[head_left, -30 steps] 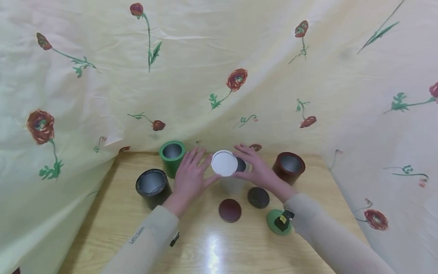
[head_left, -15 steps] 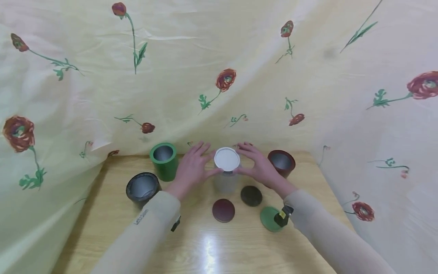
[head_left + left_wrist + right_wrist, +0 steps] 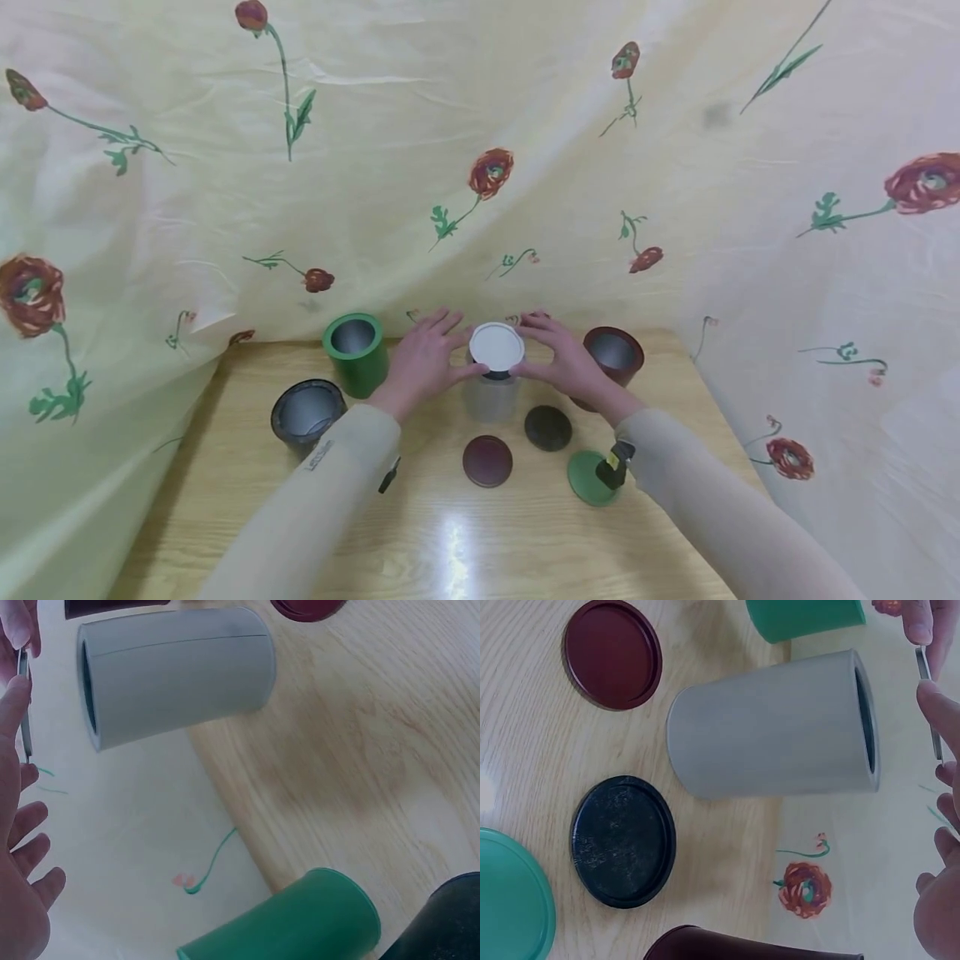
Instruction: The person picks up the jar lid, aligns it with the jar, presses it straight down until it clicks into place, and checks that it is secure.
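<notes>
A round white lid (image 3: 497, 347) is held level between both hands, above a light grey canister (image 3: 491, 402). My left hand (image 3: 422, 360) pinches its left edge between thumb and forefinger, other fingers spread. On the opposite edge my right hand (image 3: 564, 360) pinches it the same way. Both wrist views show the lid (image 3: 936, 742) edge-on, with a gap between it and the rim of the upright canister (image 3: 772, 731). From the head view, the lid covers most of the canister's dark opening.
Left of the hands stand an uncovered green canister (image 3: 357, 358) and a black one (image 3: 306, 412). A dark red canister (image 3: 617, 357) stands at right. Dark red (image 3: 487, 461), black (image 3: 548, 428) and green (image 3: 591, 478) lids lie in front. Flowered cloth (image 3: 390, 192) hangs behind the table.
Both hands have brought the white lid rightward relative to the grey canister, from left of its opening to over it. The head view has shifted slightly; the other canisters and lids stay put.
</notes>
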{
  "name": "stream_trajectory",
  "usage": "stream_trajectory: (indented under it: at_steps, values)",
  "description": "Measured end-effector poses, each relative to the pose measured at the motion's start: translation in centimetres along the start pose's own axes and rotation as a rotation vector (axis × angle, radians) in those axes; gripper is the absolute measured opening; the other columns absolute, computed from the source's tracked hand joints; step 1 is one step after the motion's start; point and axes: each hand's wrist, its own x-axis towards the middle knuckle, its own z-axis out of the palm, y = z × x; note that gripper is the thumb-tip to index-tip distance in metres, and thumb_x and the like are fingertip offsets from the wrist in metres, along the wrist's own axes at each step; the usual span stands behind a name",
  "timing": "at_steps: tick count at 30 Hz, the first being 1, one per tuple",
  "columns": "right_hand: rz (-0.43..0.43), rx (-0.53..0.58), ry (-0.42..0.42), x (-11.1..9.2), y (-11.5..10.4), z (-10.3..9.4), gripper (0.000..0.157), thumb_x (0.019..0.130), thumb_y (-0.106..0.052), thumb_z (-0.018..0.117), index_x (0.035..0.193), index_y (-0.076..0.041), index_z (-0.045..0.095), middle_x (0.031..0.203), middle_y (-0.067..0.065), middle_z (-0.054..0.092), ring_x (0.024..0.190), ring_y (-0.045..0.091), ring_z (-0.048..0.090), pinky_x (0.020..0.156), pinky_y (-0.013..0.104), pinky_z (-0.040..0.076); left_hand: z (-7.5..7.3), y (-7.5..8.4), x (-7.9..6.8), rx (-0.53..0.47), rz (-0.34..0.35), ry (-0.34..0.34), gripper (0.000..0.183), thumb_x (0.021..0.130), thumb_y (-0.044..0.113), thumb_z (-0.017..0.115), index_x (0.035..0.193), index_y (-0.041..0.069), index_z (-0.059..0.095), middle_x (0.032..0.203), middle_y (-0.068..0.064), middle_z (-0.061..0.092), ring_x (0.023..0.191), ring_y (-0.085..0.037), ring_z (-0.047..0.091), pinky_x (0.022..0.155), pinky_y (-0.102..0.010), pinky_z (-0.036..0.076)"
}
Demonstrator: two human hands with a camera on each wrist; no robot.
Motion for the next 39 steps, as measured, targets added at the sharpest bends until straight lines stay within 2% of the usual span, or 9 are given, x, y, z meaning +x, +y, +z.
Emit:
stream_trajectory:
  at_steps: [3,12,18,26,33,39]
  values:
    - [0.021,0.0,-0.021,0.2,0.3,0.2,0.072,0.093,-0.031,0.087,0.154,-0.006,0.058,0.171,0.014,0.039,0.163,0.04,0.02,0.126,0.067,0.025,0.4,-0.2,0.2,0.005,-0.004,-0.023,0.08,0.095,0.071,0.067,0.154,0.018,0.06,0.167,-0.012,0.045,0.159,-0.034,0.033,0.131,-0.049,0.027]
    - [0.034,-0.056,-0.057,0.8,1.3,0.7,0.071,0.092,-0.033,0.087,0.153,-0.008,0.059,0.168,0.018,0.041,0.156,0.046,0.033,0.122,0.071,0.031,1.3,-0.4,0.8,-0.003,-0.024,-0.09,0.079,0.095,0.071,0.067,0.153,0.019,0.061,0.167,-0.013,0.044,0.16,-0.034,0.033,0.13,-0.05,0.028]
    - [0.054,-0.041,-0.081,0.7,1.5,0.9,0.075,0.092,-0.034,0.087,0.155,-0.008,0.057,0.17,0.018,0.038,0.157,0.047,0.031,0.122,0.07,0.031,1.8,-0.4,1.1,0.0,-0.03,-0.125,0.077,0.094,0.071,0.068,0.153,0.021,0.062,0.167,-0.013,0.044,0.159,-0.034,0.033,0.13,-0.05,0.03]
    - [0.051,-0.08,-0.103,0.6,1.9,1.1,0.071,0.092,-0.034,0.087,0.152,-0.008,0.06,0.172,0.017,0.036,0.157,0.049,0.029,0.122,0.072,0.03,2.4,-0.3,1.6,0.076,-0.016,-0.162,0.08,0.094,0.075,0.064,0.154,0.022,0.061,0.167,-0.011,0.045,0.159,-0.032,0.034,0.129,-0.048,0.032]
    - [0.009,-0.158,-0.11,0.6,2.3,1.2,0.07,0.093,-0.035,0.085,0.151,-0.004,0.06,0.171,0.02,0.034,0.157,0.052,0.027,0.121,0.073,0.031,2.3,0.2,1.7,0.119,-0.009,-0.179,0.08,0.094,0.075,0.064,0.153,0.021,0.062,0.167,-0.011,0.046,0.16,-0.032,0.033,0.128,-0.049,0.033]
    - [-0.041,-0.29,-0.1,0.3,2.0,1.0,0.07,0.093,-0.04,0.083,0.15,-0.005,0.062,0.17,0.02,0.037,0.158,0.053,0.024,0.121,0.075,0.028,1.9,0.6,1.3,0.183,0.01,-0.163,0.082,0.093,0.079,0.061,0.151,0.02,0.064,0.164,-0.009,0.051,0.158,-0.032,0.037,0.126,-0.049,0.036]
